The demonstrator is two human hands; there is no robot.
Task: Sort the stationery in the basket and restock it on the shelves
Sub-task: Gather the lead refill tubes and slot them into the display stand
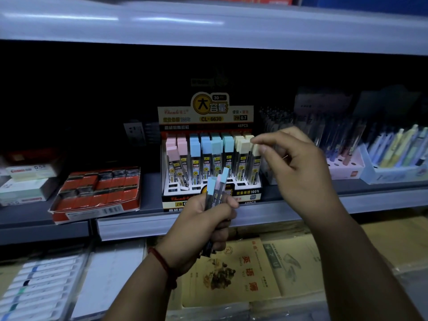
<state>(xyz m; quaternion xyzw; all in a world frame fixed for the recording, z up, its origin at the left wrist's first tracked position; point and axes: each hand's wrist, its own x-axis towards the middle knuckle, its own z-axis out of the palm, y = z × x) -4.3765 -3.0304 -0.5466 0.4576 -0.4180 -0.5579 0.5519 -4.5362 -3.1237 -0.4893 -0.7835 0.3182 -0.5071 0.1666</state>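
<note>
Several lead tubes [216,188] clamped in curled fingers [228,202] of left hand [203,221] (pastel caps up); right hand [296,167] pinches yellow-capped tube [255,158] in display box [245,193] on shelf [151,193].

red box [97,193] L of ctr | exercise bks [234,274] below (yellowish) | pens [393,149] R

lead-refill display box [209,117], header card: "Chenli", "大容量", "30", "CL-6630", "2B 0.7", "48PCS", "100%" | same box, front lip: "2B", "100%", "48PCS" | white box [30,169], far left: "0.5" | exercise book [234,272], lower shelf, upside down: "英语簿"
</note>
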